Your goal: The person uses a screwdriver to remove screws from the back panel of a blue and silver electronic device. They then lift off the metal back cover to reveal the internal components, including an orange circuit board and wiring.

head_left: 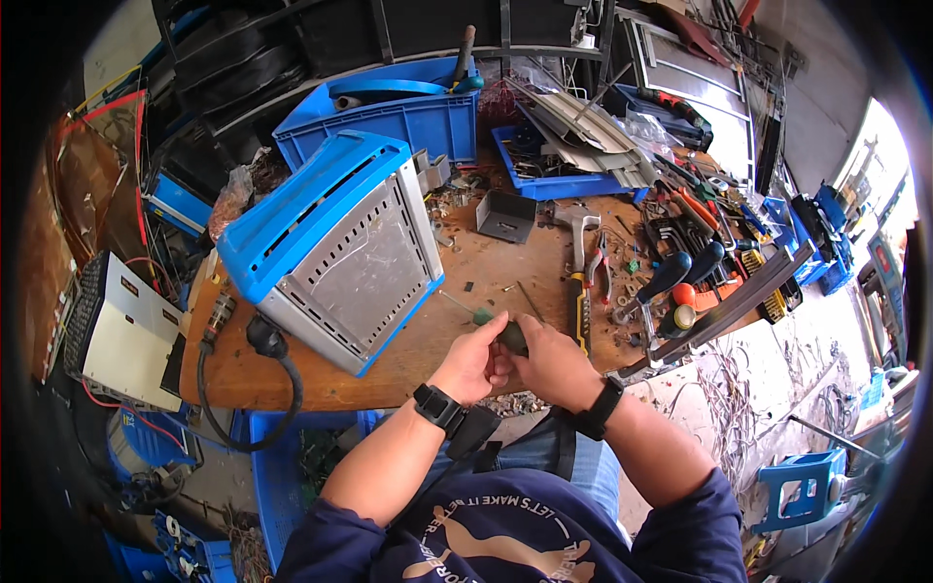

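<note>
Over the front edge of the wooden workbench (486, 282), my two hands meet around a screwdriver (482, 316) with a green handle. Its thin shaft points up and left, toward a metal housing (360, 262) with blue plastic trim. Thumb and fingers of my left hand (471, 364) are closed on the handle's front part. My right hand (554, 364) grips the dark rear end of the handle, its fingers curled around it. Where the fingertips overlap, part of the handle is hidden. The housing stands tilted on the bench, its slotted metal side facing me.
A hammer (580, 243) and red-handled pliers (601, 267) lie right of my hands. Behind the housing stands a blue crate (428, 121). Metal strips rest across a blue tray (573, 185). A black cable (292, 398) loops over the front left edge. Many hand tools crowd the right side.
</note>
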`<state>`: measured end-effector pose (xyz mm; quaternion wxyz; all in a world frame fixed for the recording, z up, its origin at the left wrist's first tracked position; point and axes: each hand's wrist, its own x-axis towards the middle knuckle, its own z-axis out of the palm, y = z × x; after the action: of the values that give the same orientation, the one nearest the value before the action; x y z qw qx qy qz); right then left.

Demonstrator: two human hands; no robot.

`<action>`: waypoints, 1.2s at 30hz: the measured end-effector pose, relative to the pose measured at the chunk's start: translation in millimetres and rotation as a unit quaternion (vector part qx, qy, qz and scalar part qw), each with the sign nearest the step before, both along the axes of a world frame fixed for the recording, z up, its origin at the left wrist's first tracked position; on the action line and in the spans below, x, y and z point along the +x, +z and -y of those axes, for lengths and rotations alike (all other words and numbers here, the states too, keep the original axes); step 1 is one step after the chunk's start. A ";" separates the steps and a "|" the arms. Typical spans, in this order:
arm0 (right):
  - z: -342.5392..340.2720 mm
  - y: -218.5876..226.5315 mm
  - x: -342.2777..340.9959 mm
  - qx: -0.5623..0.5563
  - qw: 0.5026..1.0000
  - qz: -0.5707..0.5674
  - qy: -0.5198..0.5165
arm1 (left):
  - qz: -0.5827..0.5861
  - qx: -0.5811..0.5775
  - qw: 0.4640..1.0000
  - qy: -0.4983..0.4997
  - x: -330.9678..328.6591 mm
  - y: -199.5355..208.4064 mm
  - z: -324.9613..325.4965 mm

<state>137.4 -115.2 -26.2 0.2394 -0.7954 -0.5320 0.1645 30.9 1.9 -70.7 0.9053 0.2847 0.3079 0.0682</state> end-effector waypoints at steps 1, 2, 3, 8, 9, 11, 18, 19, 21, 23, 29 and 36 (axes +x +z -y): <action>1.4 1.2 -0.3 -0.001 1.000 -0.006 -0.007 | 0.004 -0.001 1.000 0.000 0.0 0.8 1.7; 2.5 2.0 -0.2 -0.001 1.000 -0.011 -0.015 | 0.010 -0.003 1.000 -0.008 -0.5 -1.0 1.4; 3.2 4.1 -0.1 -0.001 1.000 -0.016 -0.022 | 0.018 -0.004 1.000 -0.016 -1.7 -2.7 -0.6; 11.0 17.8 4.7 0.021 0.996 -0.048 -0.072 | -0.018 0.126 0.992 0.006 -18.0 9.8 5.7; 13.1 18.1 6.5 0.036 0.995 -0.047 -0.083 | -0.027 0.164 0.986 0.008 -25.6 13.9 7.3; 12.0 17.5 11.0 0.040 0.992 0.065 -0.098 | -0.038 0.227 0.973 0.010 -37.8 18.8 8.1; -17.2 -4.2 32.1 -0.070 0.958 0.261 -0.094 | -0.031 0.606 0.790 0.086 -95.8 76.0 14.2; -17.0 -10.6 33.9 -0.053 0.949 0.298 -0.091 | -0.011 0.633 0.764 0.127 -109.1 97.7 18.2; -18.8 -25.1 39.3 -0.017 0.923 0.374 -0.085 | -0.025 0.754 0.613 0.236 -135.1 119.7 11.4; -23.2 -10.5 35.3 0.030 0.929 0.368 -0.031 | -0.056 0.789 0.536 0.295 -161.1 148.1 1.3; -70.0 76.0 -28.3 0.323 0.889 0.210 0.249 | -0.141 0.876 0.361 0.288 -182.8 211.0 -63.5; -120.1 130.4 -76.8 0.402 0.820 0.197 0.358 | -0.139 0.896 0.384 0.176 -168.3 212.4 -95.7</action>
<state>60.6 4.9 104.1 0.3522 -0.3980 -0.8338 -0.1496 -137.4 97.6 141.7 0.0373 0.8753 0.2335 0.4218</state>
